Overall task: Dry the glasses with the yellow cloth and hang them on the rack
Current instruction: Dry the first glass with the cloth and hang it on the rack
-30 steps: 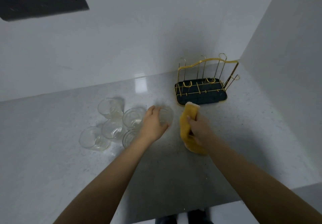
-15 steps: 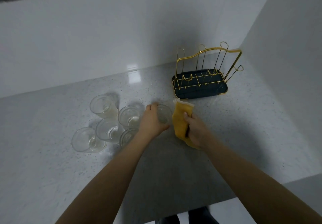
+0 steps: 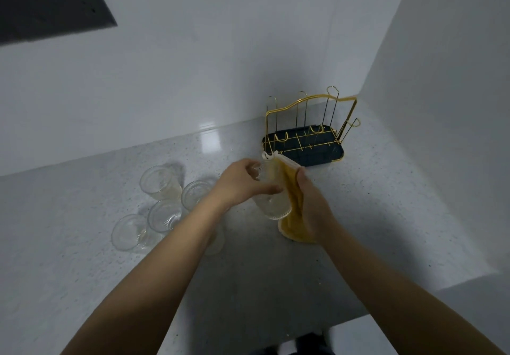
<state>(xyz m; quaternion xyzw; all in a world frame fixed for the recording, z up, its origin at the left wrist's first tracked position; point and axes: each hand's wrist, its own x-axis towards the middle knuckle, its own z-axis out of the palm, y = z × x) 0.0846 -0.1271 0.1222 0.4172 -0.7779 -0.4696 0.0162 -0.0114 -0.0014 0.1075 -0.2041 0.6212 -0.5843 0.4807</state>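
Note:
My left hand (image 3: 239, 186) grips a clear ribbed glass (image 3: 271, 200), lifted off the counter and tilted. My right hand (image 3: 311, 205) holds the yellow cloth (image 3: 292, 203) pressed against the glass's right side; the cloth's end hangs below my palm. Several more clear glasses (image 3: 158, 182) stand in a cluster on the counter to the left, partly hidden by my left forearm. The gold wire rack (image 3: 309, 100) on its dark tray (image 3: 338, 153) stands behind my hands near the corner, with nothing on its prongs.
The speckled grey counter (image 3: 82, 285) meets white walls at the back and right, forming a corner behind the rack. The counter's front edge runs at lower right. A dark panel (image 3: 47, 4) sits on the wall at upper left.
My left hand has lifted one glass off the counter and tipped it. My right hand has brought the cloth against it.

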